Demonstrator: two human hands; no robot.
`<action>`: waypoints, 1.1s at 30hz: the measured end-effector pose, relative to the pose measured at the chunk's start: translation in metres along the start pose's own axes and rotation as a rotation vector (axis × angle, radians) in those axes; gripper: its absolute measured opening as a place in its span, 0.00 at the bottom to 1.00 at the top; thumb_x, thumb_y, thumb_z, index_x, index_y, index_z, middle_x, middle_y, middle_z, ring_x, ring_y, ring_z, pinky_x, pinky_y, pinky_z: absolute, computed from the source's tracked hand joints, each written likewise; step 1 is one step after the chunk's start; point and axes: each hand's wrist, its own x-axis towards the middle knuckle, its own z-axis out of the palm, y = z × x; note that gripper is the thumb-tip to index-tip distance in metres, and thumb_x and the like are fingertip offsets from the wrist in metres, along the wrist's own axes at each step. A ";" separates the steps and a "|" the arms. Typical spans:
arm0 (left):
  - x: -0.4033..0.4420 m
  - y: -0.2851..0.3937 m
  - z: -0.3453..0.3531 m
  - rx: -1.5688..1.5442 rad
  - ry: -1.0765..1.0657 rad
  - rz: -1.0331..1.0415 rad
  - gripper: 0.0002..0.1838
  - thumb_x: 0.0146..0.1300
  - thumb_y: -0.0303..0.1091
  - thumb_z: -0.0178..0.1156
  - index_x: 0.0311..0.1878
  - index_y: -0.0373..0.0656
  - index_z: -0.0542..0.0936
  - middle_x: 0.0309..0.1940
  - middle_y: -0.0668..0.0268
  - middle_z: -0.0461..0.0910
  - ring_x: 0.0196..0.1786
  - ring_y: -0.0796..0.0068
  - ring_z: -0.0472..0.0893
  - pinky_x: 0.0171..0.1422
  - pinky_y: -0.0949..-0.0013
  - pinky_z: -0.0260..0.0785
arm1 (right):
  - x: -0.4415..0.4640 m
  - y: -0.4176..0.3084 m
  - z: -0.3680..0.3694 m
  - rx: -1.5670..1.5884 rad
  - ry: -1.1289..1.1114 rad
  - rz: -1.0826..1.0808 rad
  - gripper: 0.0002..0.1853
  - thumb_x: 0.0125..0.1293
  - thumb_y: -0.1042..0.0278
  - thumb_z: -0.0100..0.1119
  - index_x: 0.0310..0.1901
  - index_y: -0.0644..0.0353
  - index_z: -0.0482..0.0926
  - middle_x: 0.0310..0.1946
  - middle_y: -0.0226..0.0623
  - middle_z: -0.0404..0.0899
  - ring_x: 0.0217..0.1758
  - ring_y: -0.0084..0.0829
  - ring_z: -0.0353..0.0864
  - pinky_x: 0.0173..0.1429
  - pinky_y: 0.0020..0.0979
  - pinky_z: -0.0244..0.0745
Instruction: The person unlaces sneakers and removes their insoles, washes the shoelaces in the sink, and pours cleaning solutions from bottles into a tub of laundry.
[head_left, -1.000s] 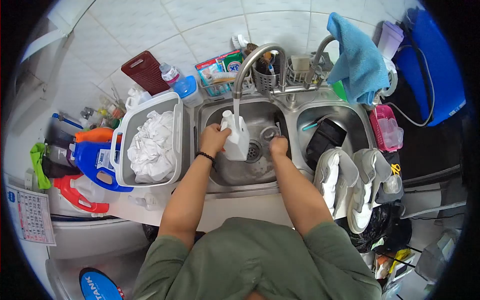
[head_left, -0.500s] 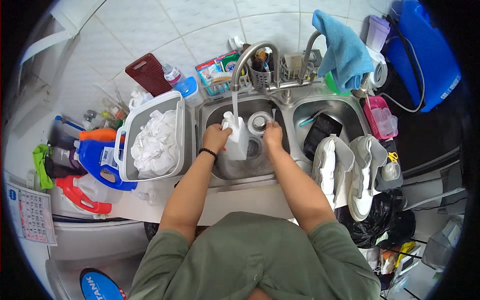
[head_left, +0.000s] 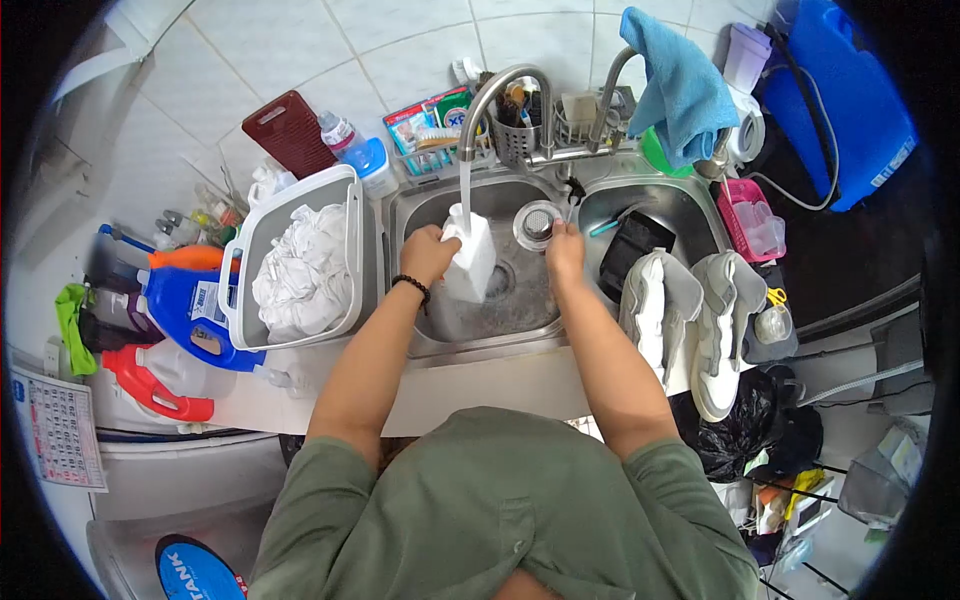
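Over the left sink basin (head_left: 440,330), my left hand (head_left: 428,254) is closed on a white bottle (head_left: 472,262). Water runs from the curved faucet (head_left: 505,75) at the bottle's top. My right hand (head_left: 566,250) is closed at the basin's right side, its fingers pinched on a small thin item with a dark end (head_left: 575,190) that I cannot make out clearly. A round metal sink strainer (head_left: 537,225) lies just left of that hand, near the back of the basin.
Left of the sink stands a grey-white tub (head_left: 355,260) of white cloth (head_left: 305,275), beside a blue jug (head_left: 205,310). The right basin holds a black item (head_left: 632,250). White shoes (head_left: 715,340) lie at its front edge. A blue towel (head_left: 685,95) hangs over the second faucet.
The strainer now lies flat near the back of the basin, right of the bottle. My right hand has moved right and back, with the small thin item. The bottle is more tilted.
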 end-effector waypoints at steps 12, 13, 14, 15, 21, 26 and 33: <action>-0.006 0.016 0.005 0.057 0.064 0.193 0.22 0.54 0.52 0.69 0.35 0.39 0.85 0.29 0.53 0.85 0.34 0.56 0.85 0.42 0.55 0.75 | -0.025 -0.039 -0.026 -0.453 -0.103 -0.187 0.21 0.77 0.56 0.46 0.47 0.68 0.80 0.44 0.64 0.82 0.52 0.64 0.80 0.57 0.54 0.72; -0.005 0.015 0.004 -0.010 -0.002 0.081 0.22 0.54 0.53 0.70 0.36 0.41 0.86 0.32 0.53 0.86 0.37 0.55 0.86 0.45 0.54 0.75 | -0.028 -0.037 -0.024 -0.483 -0.131 -0.200 0.20 0.76 0.56 0.46 0.48 0.68 0.80 0.45 0.63 0.82 0.53 0.64 0.80 0.58 0.54 0.72; -0.003 0.015 0.002 -0.076 -0.067 -0.029 0.22 0.54 0.54 0.70 0.38 0.42 0.87 0.35 0.53 0.87 0.41 0.53 0.86 0.48 0.53 0.75 | -0.031 -0.036 -0.022 -0.512 -0.159 -0.214 0.20 0.76 0.56 0.46 0.49 0.67 0.80 0.45 0.63 0.83 0.53 0.63 0.80 0.58 0.54 0.72; -0.004 0.015 0.003 -0.033 -0.085 0.021 0.22 0.55 0.54 0.70 0.38 0.43 0.87 0.35 0.53 0.87 0.41 0.53 0.86 0.48 0.53 0.75 | -0.033 -0.039 -0.021 -0.548 -0.227 -0.162 0.20 0.76 0.57 0.46 0.50 0.66 0.80 0.47 0.62 0.83 0.55 0.62 0.80 0.59 0.54 0.73; -0.013 -0.011 0.034 0.039 -0.047 0.038 0.24 0.54 0.56 0.72 0.42 0.44 0.88 0.37 0.53 0.88 0.42 0.53 0.87 0.49 0.54 0.76 | -0.031 0.012 0.001 -0.750 -0.352 -0.072 0.18 0.73 0.62 0.46 0.51 0.65 0.82 0.52 0.60 0.82 0.58 0.59 0.81 0.64 0.52 0.74; -0.013 -0.030 0.047 0.075 -0.016 0.004 0.25 0.54 0.56 0.73 0.43 0.44 0.88 0.37 0.54 0.87 0.44 0.52 0.87 0.50 0.53 0.76 | -0.045 0.012 -0.003 -0.954 -0.278 -0.104 0.20 0.70 0.67 0.49 0.60 0.65 0.78 0.60 0.58 0.79 0.63 0.54 0.79 0.69 0.49 0.72; -0.012 -0.028 0.046 0.040 0.132 0.224 0.21 0.52 0.50 0.76 0.32 0.38 0.86 0.31 0.54 0.85 0.37 0.54 0.84 0.44 0.56 0.74 | -0.036 0.001 0.037 -0.425 -0.475 -0.830 0.23 0.69 0.71 0.51 0.66 0.65 0.72 0.62 0.61 0.74 0.65 0.57 0.73 0.70 0.47 0.69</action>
